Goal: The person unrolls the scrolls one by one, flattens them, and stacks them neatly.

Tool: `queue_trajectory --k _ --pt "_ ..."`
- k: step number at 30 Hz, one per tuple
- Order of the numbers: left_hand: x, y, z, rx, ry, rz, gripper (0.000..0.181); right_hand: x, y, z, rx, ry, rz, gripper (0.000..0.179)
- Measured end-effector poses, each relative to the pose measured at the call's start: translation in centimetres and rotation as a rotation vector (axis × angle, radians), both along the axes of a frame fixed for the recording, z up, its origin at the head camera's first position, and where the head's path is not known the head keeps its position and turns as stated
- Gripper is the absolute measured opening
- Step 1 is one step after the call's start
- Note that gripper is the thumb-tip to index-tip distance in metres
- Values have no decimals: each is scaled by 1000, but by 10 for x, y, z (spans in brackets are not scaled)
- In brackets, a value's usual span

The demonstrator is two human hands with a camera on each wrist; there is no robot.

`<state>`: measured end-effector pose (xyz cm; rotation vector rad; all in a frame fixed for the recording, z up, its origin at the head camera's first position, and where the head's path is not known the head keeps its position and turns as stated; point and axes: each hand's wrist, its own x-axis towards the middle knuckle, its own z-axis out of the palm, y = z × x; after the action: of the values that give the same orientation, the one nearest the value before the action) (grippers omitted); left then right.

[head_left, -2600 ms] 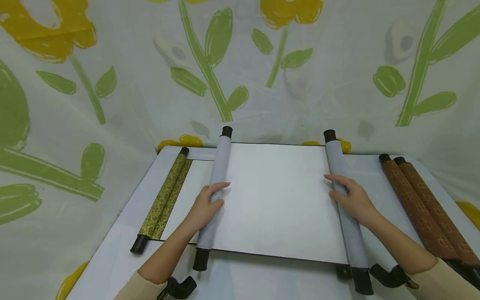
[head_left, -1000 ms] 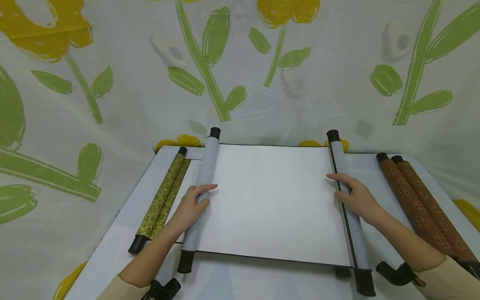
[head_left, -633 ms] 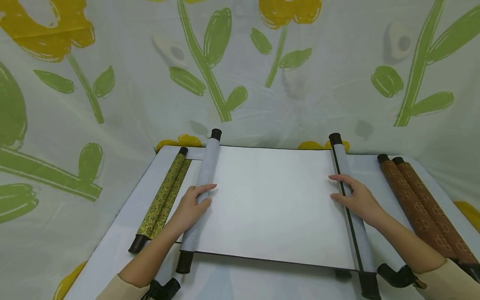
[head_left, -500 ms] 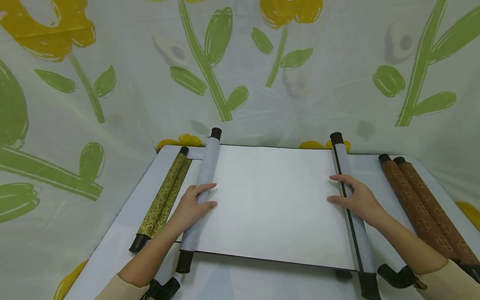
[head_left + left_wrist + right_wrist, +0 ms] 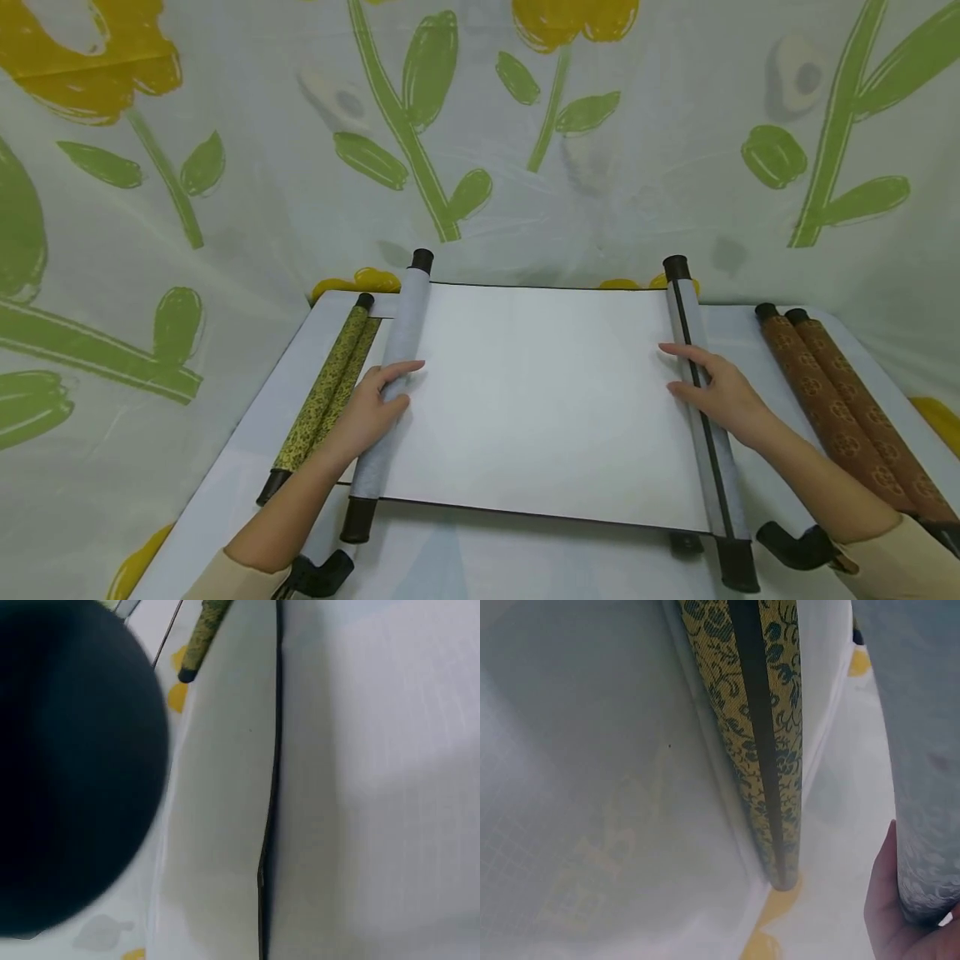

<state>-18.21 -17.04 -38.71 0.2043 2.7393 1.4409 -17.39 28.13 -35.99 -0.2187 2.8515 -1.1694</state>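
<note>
Two hands (image 5: 369,412) (image 5: 724,402) on grey rollers (image 5: 408,312) (image 5: 731,500) — open gap to brown scrolls (image 5: 812,392)

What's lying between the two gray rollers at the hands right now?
The head view shows a plain white sheet spanning from the left gray roller to the right gray roller, with no object on it.

A white scroll (image 5: 540,408) is lying spread open on the counter (image 5: 228,492); its grey-blue left roller (image 5: 410,312) and right roller (image 5: 678,312) are running near to far, well apart, black knobs (image 5: 359,520) capping their ends.
</note>
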Motion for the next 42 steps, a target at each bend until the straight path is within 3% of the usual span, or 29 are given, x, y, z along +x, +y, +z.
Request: queue_trajectory --k 6,13,16,20,23,31,42 --pt "0 -3 2 -36 -27 -3 45 1 4 -1 14 -2 19 53" --pt "0 -9 1 -50 3 -11 46 2 9 -3 31 2 10 56" --pt "0 -10 2 -71 7 4 45 2 9 -3 32 -14 -14 63" --pt "1 -11 1 -102 -7 31 56 2 8 -4 33 -52 -46 81" --pt "0 -12 1 -120 -8 44 59 1 8 -5 36 -60 -53 84" --pt "1 -17 1 -98 14 43 52 -1 9 -5 27 -13 -21 69" --pt "2 -25 2 -111 22 15 42 -1 15 -6 -9 7 81 52"
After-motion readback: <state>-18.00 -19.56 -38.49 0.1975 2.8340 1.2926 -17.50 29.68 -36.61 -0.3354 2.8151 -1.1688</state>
